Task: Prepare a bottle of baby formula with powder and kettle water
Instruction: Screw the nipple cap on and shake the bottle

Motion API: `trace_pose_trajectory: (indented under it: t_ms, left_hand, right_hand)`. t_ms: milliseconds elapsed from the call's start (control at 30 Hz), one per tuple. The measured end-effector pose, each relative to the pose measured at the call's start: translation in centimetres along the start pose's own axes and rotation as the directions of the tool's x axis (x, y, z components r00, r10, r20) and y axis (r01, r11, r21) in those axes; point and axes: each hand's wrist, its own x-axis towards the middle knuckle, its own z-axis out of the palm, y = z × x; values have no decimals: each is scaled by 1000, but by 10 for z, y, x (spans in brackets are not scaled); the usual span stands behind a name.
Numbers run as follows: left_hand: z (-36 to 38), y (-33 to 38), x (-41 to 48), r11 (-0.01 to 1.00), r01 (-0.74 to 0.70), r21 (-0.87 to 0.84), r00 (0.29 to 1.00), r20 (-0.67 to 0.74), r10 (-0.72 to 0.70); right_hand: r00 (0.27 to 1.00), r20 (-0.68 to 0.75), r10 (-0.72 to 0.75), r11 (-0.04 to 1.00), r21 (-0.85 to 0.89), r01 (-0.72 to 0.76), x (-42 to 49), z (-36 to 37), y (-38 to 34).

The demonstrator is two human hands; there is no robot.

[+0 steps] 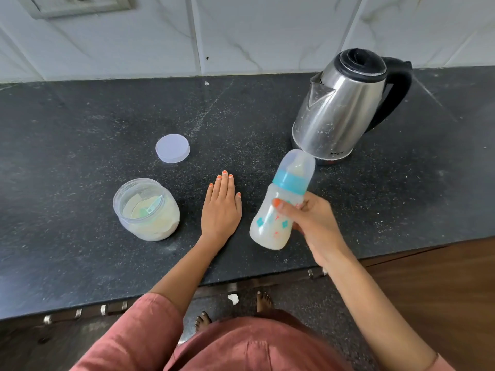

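A: How do I mix it well?
B: I think you shake the bottle (270, 226) with the cap on tight, till no lumps show (it looks milky, right of the middle).
A: And the fingers?
B: The right hand (313, 226) wraps its fingers (280, 204) round it. The left hand (221, 207) lies flat on the bench (80, 129), fingers straight, holding nothing.

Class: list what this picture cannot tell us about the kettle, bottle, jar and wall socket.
All head view.
1. Kettle: water level hidden by steel wall and lid; its label too small to read.
2. Bottle: part hidden under right hand.
3. Jar: scoop partly buried in powder.
4. Socket: cut off by top edge.
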Motion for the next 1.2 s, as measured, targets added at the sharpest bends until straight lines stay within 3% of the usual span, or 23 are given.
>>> trace_pose_trajectory:
  t_ms: [100, 167, 233, 300, 367, 500, 567, 733, 800, 900, 933, 1100, 1133, 1200]
  left_hand:
    - [0, 0, 0, 1000, -2, -1, 1000, -13, 2]
    - [0, 1, 0, 1000, 0, 7, 1000, -15, 0]
    - [0, 1, 0, 1000, -1, 12, 1000, -7, 1]
    - [0, -1, 0, 1000, -1, 14, 1000, 0, 1]
    - [0, -1, 0, 1000, -2, 21, 1000, 3, 2]
    - [0, 0, 0, 1000, -2, 8, 1000, -12, 2]
    - [1, 0, 0, 1000, -4, 10, 1000, -8, 4]
    - [1, -1, 0, 1000, -3, 21, 1000, -2, 3]
    - [1, -1, 0, 1000, -4, 17, 1000, -2, 4]
    - [1, -1, 0, 1000, -6, 6, 1000, -22, 6]
    - [1, -1, 0, 1000, -7, 6, 1000, -18, 7]
    - [2, -2, 1, 1000, -11, 12, 1000, -1, 11]
    - [2, -1, 1, 1000, -11, 10, 1000, -5, 11]
    - [1, -1, 1, 1000, -9, -4, 1000, -15, 9]
  right_hand:
    - [986, -169, -15, 958, 279, 63, 13, -6, -9]
    - [970, -242, -24, 924, 365, 114, 19, -8, -12]
    - [987, -162, -19, 966, 250, 60, 15, -5, -9]
    - [999, -27, 21, 999, 29, -20, 6, -1, -4]
    - [999, 16, 31, 999, -38, -31, 2, -2, -5]
    - [980, -197, -4, 935, 348, 74, 18, -5, -10]
    - [967, -254, -4, 905, 410, 111, 21, -1, -6]
    - [999, 12, 31, 999, -23, -31, 3, 9, 7]
    - [999, -46, -5, 999, 40, 7, 7, 5, 4]
    - [977, -213, 3, 936, 346, 73, 20, 1, -7]
    - [972, -233, 2, 924, 373, 87, 22, 2, -7]
    - [1000, 7, 30, 1000, -1, -30, 6, 11, 6]
    - [999, 13, 32, 999, -19, -32, 6, 10, 6]
    - [998, -56, 23, 993, 114, -16, 12, 7, 1]
